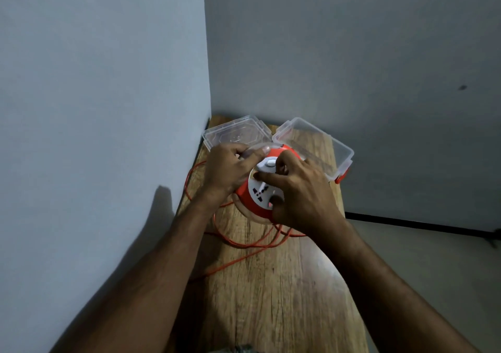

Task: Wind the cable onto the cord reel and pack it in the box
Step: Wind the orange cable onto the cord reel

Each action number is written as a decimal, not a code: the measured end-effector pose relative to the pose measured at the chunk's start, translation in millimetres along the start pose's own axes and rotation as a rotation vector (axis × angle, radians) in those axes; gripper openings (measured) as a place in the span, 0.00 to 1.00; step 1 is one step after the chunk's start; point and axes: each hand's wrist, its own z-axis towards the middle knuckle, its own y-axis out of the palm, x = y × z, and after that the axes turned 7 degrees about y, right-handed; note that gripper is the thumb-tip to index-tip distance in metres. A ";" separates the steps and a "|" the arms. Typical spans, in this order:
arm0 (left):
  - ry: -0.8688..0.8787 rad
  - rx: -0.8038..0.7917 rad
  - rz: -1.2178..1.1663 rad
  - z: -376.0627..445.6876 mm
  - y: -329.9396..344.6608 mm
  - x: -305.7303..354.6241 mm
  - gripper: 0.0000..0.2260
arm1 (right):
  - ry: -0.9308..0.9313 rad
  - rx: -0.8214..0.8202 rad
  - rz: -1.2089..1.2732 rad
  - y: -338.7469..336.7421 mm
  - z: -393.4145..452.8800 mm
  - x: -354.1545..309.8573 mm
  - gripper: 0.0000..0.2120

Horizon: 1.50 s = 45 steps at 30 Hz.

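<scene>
An orange cord reel (248,194) with a white socket face (261,188) is held tilted above the wooden table (284,293). My left hand (230,168) grips its left rim, thumb across the top. My right hand (295,190) covers the white face, fingers pinched on the central knob. Loose orange cable (244,244) lies in loops on the table beneath and to the left of the reel. Behind stands the clear plastic box (329,149), open, with its lid (234,134) lying flat to the left.
The table fits into a corner, with a wall (108,108) close on the left and another behind. An orange latch (342,176) hangs on the box's right side. The table's right edge drops to the floor (433,257).
</scene>
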 end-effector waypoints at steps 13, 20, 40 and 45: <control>-0.090 0.139 0.003 4.0 -11.6 -8.9 0.18 | 0.473 0.238 0.304 1.6 12.7 -37.1 0.25; -0.100 0.110 0.017 4.0 -18.6 -14.8 0.18 | -0.071 -0.077 0.003 -7.0 12.2 -21.1 0.34; -0.094 0.140 -0.039 0.6 -13.4 -6.0 0.14 | 0.578 0.148 0.424 8.4 24.7 -42.0 0.24; -0.129 0.144 -0.028 4.8 -21.6 -11.8 0.18 | 0.144 0.221 0.131 -2.8 9.3 -36.1 0.18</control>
